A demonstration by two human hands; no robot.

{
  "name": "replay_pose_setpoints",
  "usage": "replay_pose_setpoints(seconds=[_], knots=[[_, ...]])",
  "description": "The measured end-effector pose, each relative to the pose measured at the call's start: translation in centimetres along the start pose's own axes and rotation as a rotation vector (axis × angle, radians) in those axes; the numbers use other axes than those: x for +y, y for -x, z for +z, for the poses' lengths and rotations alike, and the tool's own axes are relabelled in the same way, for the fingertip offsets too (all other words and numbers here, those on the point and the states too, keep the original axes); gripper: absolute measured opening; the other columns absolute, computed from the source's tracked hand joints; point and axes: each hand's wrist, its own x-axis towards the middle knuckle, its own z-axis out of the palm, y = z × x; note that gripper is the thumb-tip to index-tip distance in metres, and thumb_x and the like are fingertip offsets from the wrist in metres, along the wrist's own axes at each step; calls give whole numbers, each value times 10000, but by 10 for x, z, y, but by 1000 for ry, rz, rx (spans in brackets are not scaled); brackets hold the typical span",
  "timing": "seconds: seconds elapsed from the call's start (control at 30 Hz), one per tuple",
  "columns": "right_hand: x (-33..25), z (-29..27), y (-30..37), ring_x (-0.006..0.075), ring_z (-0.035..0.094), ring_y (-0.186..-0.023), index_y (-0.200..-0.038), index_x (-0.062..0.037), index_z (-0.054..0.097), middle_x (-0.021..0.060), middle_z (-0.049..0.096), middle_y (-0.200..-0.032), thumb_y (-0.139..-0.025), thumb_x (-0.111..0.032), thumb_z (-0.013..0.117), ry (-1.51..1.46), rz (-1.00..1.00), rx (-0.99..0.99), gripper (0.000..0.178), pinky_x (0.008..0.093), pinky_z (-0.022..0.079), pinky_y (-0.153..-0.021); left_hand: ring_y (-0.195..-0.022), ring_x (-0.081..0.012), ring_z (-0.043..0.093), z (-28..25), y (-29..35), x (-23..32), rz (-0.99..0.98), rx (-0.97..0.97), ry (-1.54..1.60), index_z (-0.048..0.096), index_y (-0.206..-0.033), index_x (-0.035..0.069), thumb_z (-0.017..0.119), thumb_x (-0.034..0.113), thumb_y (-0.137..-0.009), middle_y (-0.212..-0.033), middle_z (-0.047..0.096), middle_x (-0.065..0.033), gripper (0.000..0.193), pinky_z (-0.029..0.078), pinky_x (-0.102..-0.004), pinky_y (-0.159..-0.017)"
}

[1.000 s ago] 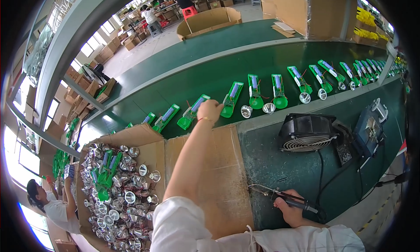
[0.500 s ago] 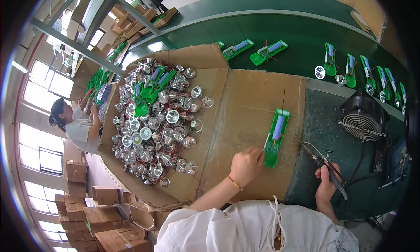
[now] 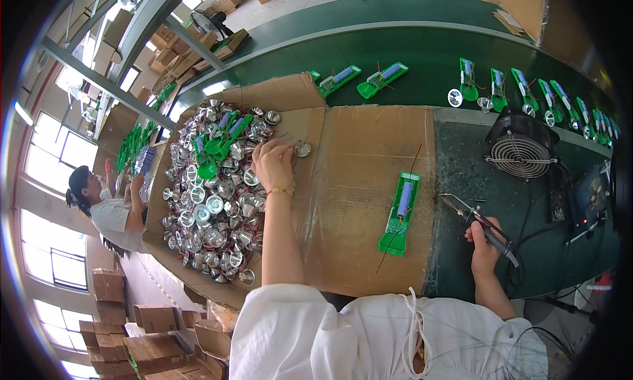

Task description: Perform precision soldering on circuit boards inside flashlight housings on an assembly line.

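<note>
My left hand [image 3: 272,165] is at the right edge of a heap of shiny lamp reflector cups [image 3: 214,238]. Its fingers close at the tips on a reflector cup [image 3: 302,148]; the exact grip is partly hidden. On the cardboard before me lies a green plastic housing [image 3: 392,243] holding a blue-violet cylindrical battery [image 3: 405,198] and a small board, with a dark wire sticking out at each end. My right hand [image 3: 484,253] is wrapped round a soldering iron [image 3: 496,240], whose thin metal tip and curved guide point up and left, to the right of the housing.
Several green housings, some with reflector cups, line the green bench [image 3: 422,50] behind. A black fan with a wire grille [image 3: 521,157] stands at the right, with cables below it. Green housings [image 3: 221,142] lie atop the heap. A co-worker [image 3: 115,212] is at far left, near stacked cartons [image 3: 155,318].
My left hand has moved from beside the housing to the reflector cups at the left. A dark wire now crosses the housing's near end. My right hand still holds the soldering iron.
</note>
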Motion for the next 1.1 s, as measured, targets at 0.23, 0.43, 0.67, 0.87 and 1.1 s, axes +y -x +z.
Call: replay_pose_setpoints(seconds=[0.23,0.43,0.67,0.87,1.1], knots=[[-13,1,8,95,566,-619,-926,18,557,66,596,-712,-840,-99,614,-50,-27,-36,155,212,479,-579,-697,-131,635,-53,72,65,-395,-209,799,689,-879,-7,666,88,-772,-778,681,-131,145,475,-240,-657],[-31,7,27,107,544,-595,-875,25,566,72,595,-705,-806,-101,633,106,-200,-283,159,248,438,-532,-624,-236,611,-87,131,109,-18,-505,634,687,-784,33,706,93,-715,-699,653,-105,93,459,-311,-625],[-40,15,37,153,570,-575,-875,24,578,82,605,-701,-775,-65,657,225,-316,-376,156,258,449,-524,-639,-208,569,-59,160,131,-101,-493,764,652,-755,17,696,65,-741,-731,622,-93,66,447,-300,-527],[-36,21,39,147,564,-588,-863,23,586,100,611,-725,-766,-101,667,212,-242,-377,177,259,444,-528,-662,-223,556,-55,166,140,-53,-447,767,615,-736,7,693,30,-731,-786,602,-98,82,436,-302,-520],[-41,27,39,130,569,-568,-840,22,584,85,611,-693,-777,-114,657,224,-201,-362,167,250,445,-514,-664,-239,560,-52,166,140,-39,-419,744,614,-726,15,693,46,-730,-779,596,-100,85,439,-319,-558]])
